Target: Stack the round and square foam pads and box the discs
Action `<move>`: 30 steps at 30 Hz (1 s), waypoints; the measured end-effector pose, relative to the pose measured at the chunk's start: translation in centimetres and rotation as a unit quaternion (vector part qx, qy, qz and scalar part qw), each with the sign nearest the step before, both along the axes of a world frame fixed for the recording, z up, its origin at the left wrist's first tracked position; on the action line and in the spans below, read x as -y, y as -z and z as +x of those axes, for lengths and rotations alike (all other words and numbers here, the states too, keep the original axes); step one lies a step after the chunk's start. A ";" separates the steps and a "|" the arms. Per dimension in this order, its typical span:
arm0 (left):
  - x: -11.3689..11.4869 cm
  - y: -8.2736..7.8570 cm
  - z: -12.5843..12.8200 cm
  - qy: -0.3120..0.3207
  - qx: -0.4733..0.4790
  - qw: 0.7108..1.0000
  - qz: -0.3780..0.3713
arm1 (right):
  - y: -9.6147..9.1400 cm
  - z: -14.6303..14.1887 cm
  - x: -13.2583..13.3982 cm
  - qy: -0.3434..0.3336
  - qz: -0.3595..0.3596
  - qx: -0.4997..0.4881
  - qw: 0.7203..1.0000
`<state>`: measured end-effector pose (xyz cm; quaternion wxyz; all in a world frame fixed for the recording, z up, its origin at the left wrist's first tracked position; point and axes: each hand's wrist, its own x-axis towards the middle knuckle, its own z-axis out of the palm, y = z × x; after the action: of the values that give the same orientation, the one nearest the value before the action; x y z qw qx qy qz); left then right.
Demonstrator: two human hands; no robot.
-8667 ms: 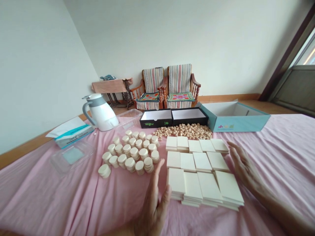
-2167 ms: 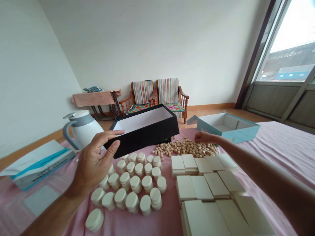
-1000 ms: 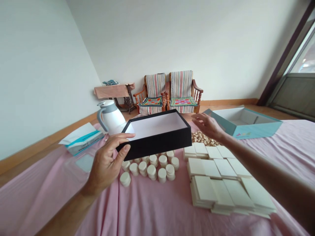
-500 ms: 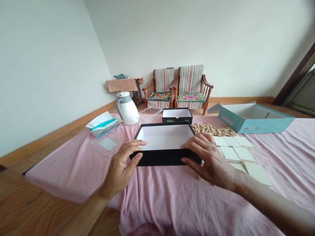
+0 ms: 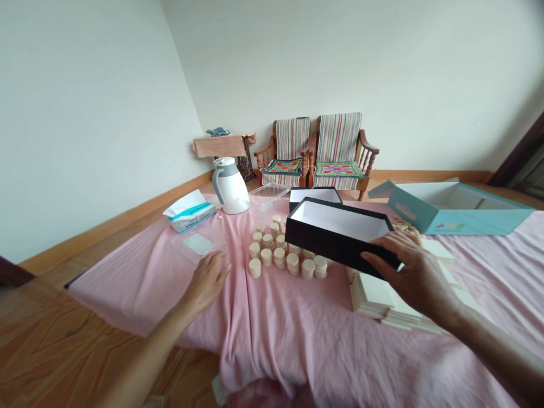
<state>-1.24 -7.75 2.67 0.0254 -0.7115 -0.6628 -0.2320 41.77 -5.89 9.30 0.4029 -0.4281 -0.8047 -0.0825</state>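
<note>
My right hand (image 5: 410, 266) grips the near right corner of a black box (image 5: 335, 241) with a white inside, thumb on its outer wall. The box is held tilted in the air, its left end higher, above several short stacks of pale round discs (image 5: 279, 258). My left hand (image 5: 210, 275) hovers over the pink cloth, holding nothing, fingers partly spread, left of the discs. Stacks of cream square tiles (image 5: 376, 292) lie below and beside my right hand. A second black box (image 5: 297, 196) stands behind the held one, partly hidden by it.
A white jug (image 5: 233, 190) stands at the back left beside a tissue pack (image 5: 192, 212) and clear plastic trays (image 5: 270, 195). At the right back is a light blue box (image 5: 471, 220). Some nuts (image 5: 406, 228) show behind my right hand. Two chairs (image 5: 338, 147) stand by the wall.
The black box has risen and swung right in my right hand, uncovering the disc stacks. My left hand has let go of it and moved away. The view has turned slightly left.
</note>
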 end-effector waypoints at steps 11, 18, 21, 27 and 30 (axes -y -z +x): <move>3.0 5.4 -5.2 -0.151 -0.146 0.956 -0.203 | 0.7 -1.2 1.5 -0.011 -0.010 -0.029 0.999; 4.2 5.7 -9.5 -0.120 -0.169 0.960 -0.190 | 0.6 -2.8 5.9 -0.089 -0.012 -0.010 0.996; 4.5 5.8 -10.9 -0.102 -0.164 0.964 -0.184 | 0.4 -3.4 7.3 -0.117 -0.010 0.001 0.993; 4.7 5.8 -13.0 -0.077 -0.158 0.972 -0.157 | 0.4 -3.7 8.5 -0.125 0.000 0.018 0.992; 4.8 5.7 -14.0 -0.070 -0.160 0.973 -0.152 | 0.8 -3.3 8.5 -0.107 0.003 0.023 0.994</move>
<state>-15.20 -12.56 -3.01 0.0389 -0.6871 -0.7254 -0.0099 38.51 -14.41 8.51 0.3922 -0.3361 -0.8548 -0.0507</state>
